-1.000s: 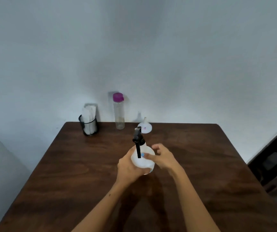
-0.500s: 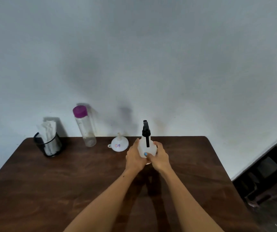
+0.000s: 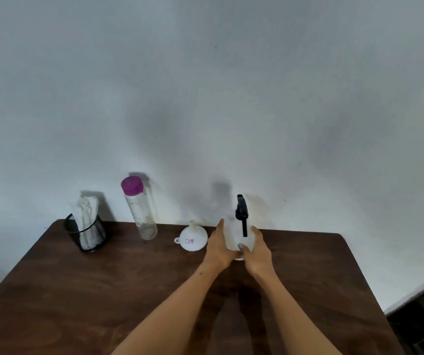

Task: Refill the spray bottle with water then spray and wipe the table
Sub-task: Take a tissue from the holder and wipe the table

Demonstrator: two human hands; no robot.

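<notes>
The spray bottle [image 3: 239, 239] is held upright near the far edge of the surface [image 3: 77, 290], its long axis vertical and its black trigger head [image 3: 241, 211] uppermost, above both hands. The white body is clasped from either side: the left hand [image 3: 220, 245] is wrapped round the left flank with fingers pointing up, the right hand [image 3: 258, 252] is curled round the right flank, thumb across the front. Both forearms are stretched forward from the near edge and converge on it. Whether the base rests on the surface cannot be told. For unscrewing, the head is judged nearer the right hand. The funnel [image 3: 193, 240] is seen just beside the left hand, the water bottle [image 3: 140, 208] further left, and the cloth holder [image 3: 86, 233] towards the far left corner
</notes>
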